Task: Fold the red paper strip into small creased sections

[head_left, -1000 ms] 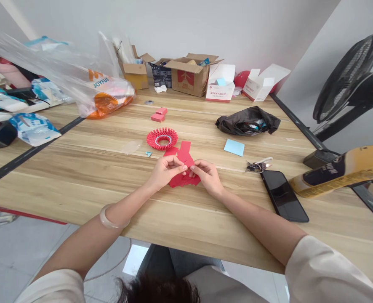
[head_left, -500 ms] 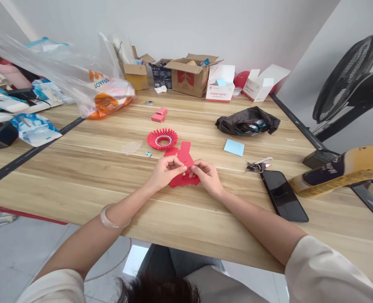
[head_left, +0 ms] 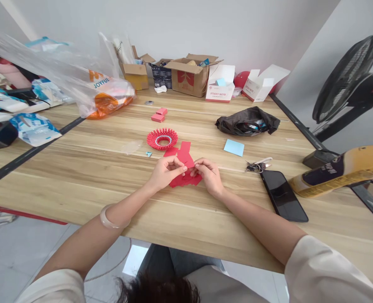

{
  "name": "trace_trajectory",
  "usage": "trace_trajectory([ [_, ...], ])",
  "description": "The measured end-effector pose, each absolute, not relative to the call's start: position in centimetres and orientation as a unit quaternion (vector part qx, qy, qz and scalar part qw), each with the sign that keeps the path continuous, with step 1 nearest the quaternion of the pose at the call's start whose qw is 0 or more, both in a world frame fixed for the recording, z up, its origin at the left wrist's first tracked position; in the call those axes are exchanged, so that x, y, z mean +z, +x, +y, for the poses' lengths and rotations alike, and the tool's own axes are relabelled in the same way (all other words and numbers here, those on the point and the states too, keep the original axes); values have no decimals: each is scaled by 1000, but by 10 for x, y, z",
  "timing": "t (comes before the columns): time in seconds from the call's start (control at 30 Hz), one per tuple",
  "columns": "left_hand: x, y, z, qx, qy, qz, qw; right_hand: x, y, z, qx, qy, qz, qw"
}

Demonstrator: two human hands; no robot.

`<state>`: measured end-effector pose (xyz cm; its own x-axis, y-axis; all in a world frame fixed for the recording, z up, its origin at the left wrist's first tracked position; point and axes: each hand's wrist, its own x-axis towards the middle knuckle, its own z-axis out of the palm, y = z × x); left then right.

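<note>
Both my hands, left (head_left: 165,171) and right (head_left: 208,174), pinch one red slip (head_left: 189,170) by its edges; thin, light, creases easily.

Bright, even daylight with soft shadows; the picture is sharp at centre, with strong wide-angle bending toward the edges.

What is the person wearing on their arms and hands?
The left hand and right hand are bare, with no gloves. A pale, smooth round bangle circles the left forearm. Loose white fabric sleeves end above the elbows.
</note>
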<state>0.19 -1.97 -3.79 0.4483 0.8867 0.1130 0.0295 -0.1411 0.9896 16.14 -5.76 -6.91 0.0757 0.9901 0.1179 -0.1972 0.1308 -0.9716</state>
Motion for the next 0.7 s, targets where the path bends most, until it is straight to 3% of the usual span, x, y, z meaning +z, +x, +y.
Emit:
trace_trajectory([
  [0.7, -33, 2, -21, 382, 638, 358, 565, -66, 160, -60, 466, -447, -529, 550],
])
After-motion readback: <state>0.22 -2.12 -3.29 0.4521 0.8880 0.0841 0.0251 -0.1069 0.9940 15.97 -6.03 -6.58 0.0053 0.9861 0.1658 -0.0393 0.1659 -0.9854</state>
